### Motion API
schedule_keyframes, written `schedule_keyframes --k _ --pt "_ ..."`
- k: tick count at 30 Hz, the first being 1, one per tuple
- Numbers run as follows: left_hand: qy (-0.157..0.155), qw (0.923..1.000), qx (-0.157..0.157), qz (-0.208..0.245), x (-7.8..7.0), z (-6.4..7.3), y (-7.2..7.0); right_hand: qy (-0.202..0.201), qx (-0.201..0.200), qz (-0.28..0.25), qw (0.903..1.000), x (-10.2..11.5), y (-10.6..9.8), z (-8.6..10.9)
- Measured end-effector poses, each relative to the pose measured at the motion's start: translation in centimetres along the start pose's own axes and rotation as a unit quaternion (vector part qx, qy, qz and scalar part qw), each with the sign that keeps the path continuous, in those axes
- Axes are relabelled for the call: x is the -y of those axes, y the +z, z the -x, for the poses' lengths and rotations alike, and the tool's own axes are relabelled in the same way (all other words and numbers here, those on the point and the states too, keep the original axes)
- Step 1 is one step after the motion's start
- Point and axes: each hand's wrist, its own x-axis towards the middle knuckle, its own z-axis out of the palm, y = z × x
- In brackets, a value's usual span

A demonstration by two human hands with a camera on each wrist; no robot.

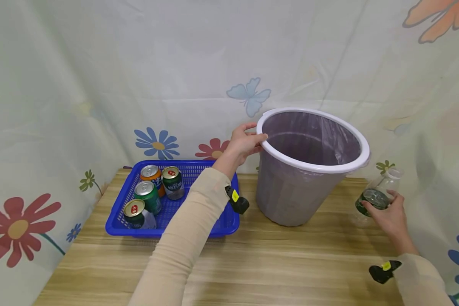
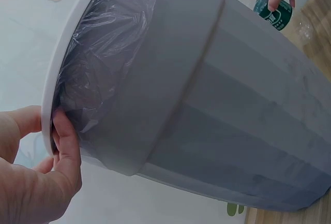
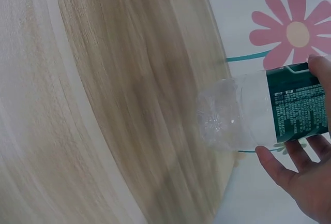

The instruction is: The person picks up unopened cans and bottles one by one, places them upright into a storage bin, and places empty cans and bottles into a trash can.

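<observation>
My left hand [image 1: 245,143] grips the white rim [image 2: 50,81] of a grey trash can [image 1: 290,191], thumb on one side and fingers curled under the other. The can leans to the right in the head view and is lined with a thin translucent bag [image 2: 111,53]. At the far right, my right hand [image 1: 392,219] holds a clear plastic bottle [image 3: 222,115] with a dark green label [image 3: 297,105], thumb and fingers around the label. The bottle's base is close over the wooden table in the right wrist view.
Left of the can, a blue plastic basket [image 1: 206,233] holds several drink cans, among them an orange can [image 1: 158,180] and a green can [image 1: 149,197]. The wooden table [image 1: 283,267] meets a flower-printed curtain [image 1: 199,63] behind and at both sides.
</observation>
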Motion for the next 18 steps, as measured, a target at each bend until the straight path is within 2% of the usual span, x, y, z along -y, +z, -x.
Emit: schedule_keyframes --k 10,18 --pt "-0.001 1.0000 -0.001 -0.001 -0.1 0.0 0.0 -0.036 0.009 0.026 0.9990 1.0 -1.1 0.0" --pt "-0.004 1.0000 -0.001 0.001 -0.1 -0.1 0.1 -0.079 0.015 0.056 0.9952 1.8 -2.1 0.2"
